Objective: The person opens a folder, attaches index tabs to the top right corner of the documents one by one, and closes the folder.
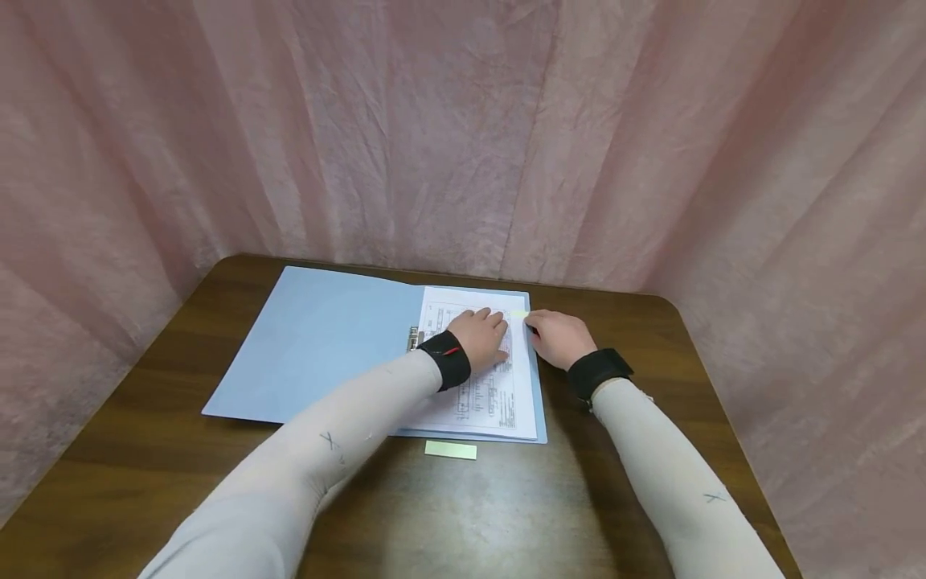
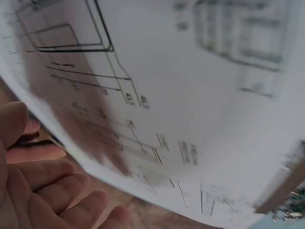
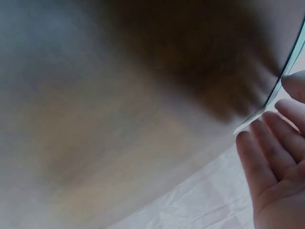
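A light-blue folder (image 1: 325, 338) lies spread on the wooden table, with printed technical drawings (image 1: 524, 402) on its right side. My left hand (image 1: 480, 338) rests flat on the top sheet, fingers spread; the left wrist view shows the fingers (image 2: 52, 191) beside the printed page. At the sheet's upper right edge, a small pale-yellow sticky note (image 1: 518, 314) lies across the paper. My right hand (image 1: 560, 338), fingers bent, pinches its outer end. In the right wrist view, the thumb (image 3: 295, 86) and fingertips meet the folder's edge; the exact contact is partly hidden.
A pale-green sticky-note pad (image 1: 451, 449) lies on the table (image 1: 463, 515) just in front of the folder. The folder's metal clip (image 1: 414, 338) sits at its spine, left of the sheets. A pink curtain (image 1: 463, 145) hangs behind and beside the table.
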Demonstrator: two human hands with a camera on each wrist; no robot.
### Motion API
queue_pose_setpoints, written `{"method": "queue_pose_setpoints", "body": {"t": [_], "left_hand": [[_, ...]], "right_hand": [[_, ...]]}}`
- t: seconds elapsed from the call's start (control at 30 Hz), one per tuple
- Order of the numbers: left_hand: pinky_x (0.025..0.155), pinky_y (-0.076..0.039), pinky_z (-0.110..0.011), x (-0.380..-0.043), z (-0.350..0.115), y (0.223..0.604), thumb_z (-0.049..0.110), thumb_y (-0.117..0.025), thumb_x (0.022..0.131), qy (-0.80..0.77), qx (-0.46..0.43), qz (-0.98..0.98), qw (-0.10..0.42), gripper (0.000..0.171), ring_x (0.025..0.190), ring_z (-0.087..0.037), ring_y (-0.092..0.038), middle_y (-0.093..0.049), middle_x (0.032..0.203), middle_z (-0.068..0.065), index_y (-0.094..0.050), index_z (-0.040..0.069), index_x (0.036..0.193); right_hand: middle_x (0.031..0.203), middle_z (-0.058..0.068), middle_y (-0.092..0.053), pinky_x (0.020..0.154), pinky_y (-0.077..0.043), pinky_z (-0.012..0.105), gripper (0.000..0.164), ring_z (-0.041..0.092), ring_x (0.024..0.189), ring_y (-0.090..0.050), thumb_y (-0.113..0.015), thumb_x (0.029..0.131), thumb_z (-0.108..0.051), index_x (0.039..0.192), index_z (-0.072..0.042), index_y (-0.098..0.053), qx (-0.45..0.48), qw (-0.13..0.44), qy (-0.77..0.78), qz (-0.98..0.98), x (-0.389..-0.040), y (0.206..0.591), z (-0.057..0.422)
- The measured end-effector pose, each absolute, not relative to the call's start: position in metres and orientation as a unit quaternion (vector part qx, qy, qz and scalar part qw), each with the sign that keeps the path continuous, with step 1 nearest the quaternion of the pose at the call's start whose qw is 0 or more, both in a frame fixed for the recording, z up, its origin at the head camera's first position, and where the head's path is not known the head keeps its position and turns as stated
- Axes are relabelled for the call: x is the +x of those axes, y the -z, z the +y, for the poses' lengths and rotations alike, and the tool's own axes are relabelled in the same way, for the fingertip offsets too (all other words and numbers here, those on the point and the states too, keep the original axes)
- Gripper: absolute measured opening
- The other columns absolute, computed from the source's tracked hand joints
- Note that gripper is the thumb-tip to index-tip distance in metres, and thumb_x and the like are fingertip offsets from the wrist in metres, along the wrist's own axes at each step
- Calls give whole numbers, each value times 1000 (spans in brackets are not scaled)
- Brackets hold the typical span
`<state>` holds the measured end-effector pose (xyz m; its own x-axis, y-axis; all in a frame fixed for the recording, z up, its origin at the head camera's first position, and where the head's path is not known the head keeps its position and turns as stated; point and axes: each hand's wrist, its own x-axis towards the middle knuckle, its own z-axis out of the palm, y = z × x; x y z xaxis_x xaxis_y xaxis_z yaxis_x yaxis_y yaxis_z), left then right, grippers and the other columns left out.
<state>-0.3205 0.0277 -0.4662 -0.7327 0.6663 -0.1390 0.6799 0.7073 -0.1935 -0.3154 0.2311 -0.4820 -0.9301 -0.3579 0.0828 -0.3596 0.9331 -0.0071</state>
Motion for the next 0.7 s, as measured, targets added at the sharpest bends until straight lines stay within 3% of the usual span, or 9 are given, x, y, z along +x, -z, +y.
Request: {"method": "queue_pose_setpoints", "body": {"t": [0.1, 0.43, 0.7], "left_hand": [[112, -29, -43, -318, 17, 465, 58, -47, 99, 106, 365, 925, 20, 72, 143, -26, -35, -40, 156, -6, -42, 11, 153], [110, -33, -40, -285, -13, 453, 55, -55, 97, 84, 386, 918, 20, 69, 137, -25, -45, -49, 149, -7, -48, 9, 149], [111, -32, -39, -251, -28, 458, 52, -58, 96, 50, 415, 908, 21, 67, 137, -24, -46, -50, 148, -6, -50, 9, 148]], "right_hand": [[137, 8, -60, 95, -48, 41, 41, 25, 124, -58, -65, 95, -20, 134, -9, -64, 178, 37, -15, -983, -306, 480, 229], [124, 6, -67, 87, -51, 38, 33, 21, 109, -65, -68, 92, -19, 124, -9, -70, 199, 45, -24, -979, -268, 477, 225], [119, 4, -68, 86, -51, 38, 29, 20, 105, -65, -70, 91, -21, 118, -12, -72, 209, 50, -31, -976, -234, 475, 222]]}}
